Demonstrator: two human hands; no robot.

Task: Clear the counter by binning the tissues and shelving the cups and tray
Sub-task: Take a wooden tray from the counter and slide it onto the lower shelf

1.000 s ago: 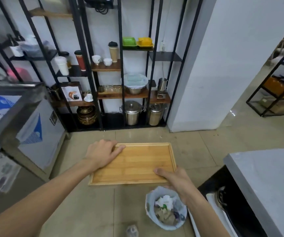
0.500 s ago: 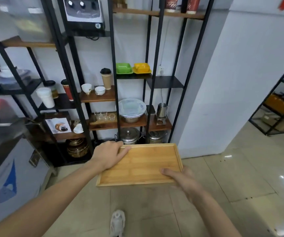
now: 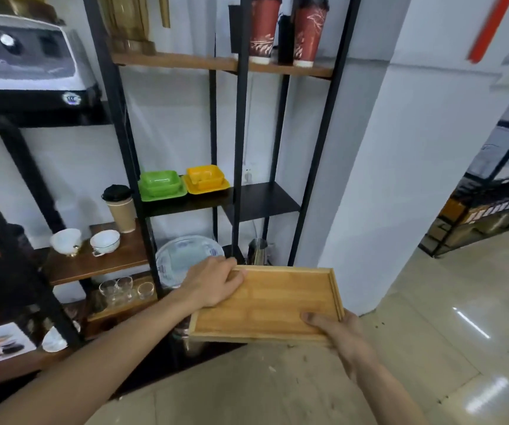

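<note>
Both hands grip tray [image 3: 265, 305]: left hand [image 3: 213, 282] on far-left corner, right hand [image 3: 336, 331] near-right corner. Risk: tray edge clipping shelf post [image 3: 242, 148] or knocking glasses [image 3: 124, 288] during shelving.

1. No readable text anywhere.
2. Grey appliance [image 3: 23, 65], top-left shelf: round emblem on front, too blurred to read.
3. Two red paper cups [image 3: 287, 29], top shelf: leaf-like print only, no lettering.
4. Picture card [image 3: 0, 343], lower left: photo only.

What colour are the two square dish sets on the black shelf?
One green, one orange-yellow, side by side; head view.
</note>
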